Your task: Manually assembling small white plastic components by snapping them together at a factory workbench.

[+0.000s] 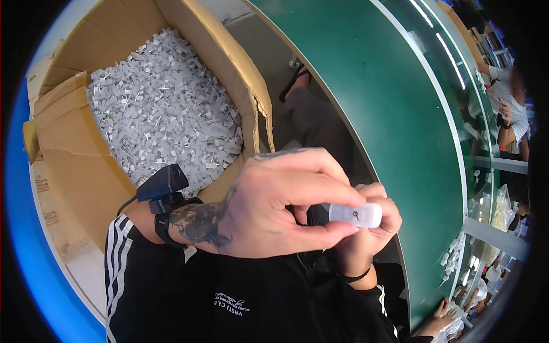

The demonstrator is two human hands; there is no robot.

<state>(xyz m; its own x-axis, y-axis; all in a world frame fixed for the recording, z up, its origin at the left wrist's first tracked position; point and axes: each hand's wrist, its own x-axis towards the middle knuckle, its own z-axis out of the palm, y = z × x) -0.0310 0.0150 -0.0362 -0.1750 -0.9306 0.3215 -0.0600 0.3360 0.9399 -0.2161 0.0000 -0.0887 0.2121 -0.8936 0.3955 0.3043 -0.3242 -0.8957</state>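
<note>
A small translucent white plastic piece (370, 215), oblong with a small dark round spot in its middle, is held between my two hands. My left hand (291, 200) pinches its left part between thumb and forefinger. A tattoo covers the wrist, where a black strapped device (164, 188) sits. My right hand (380, 237) is closed around the right end of the same piece. Most of its fingers are hidden behind my left hand and the piece. A dark cord bracelet (358, 276) circles the right wrist.
A large cardboard box (74, 131) at the left holds many small white plastic pieces (166, 108). To the right curves a green worktable (400, 126), with white parts (453, 257) along its far edge. Another person's hand (439, 320) rests at its lower end. People sit beyond.
</note>
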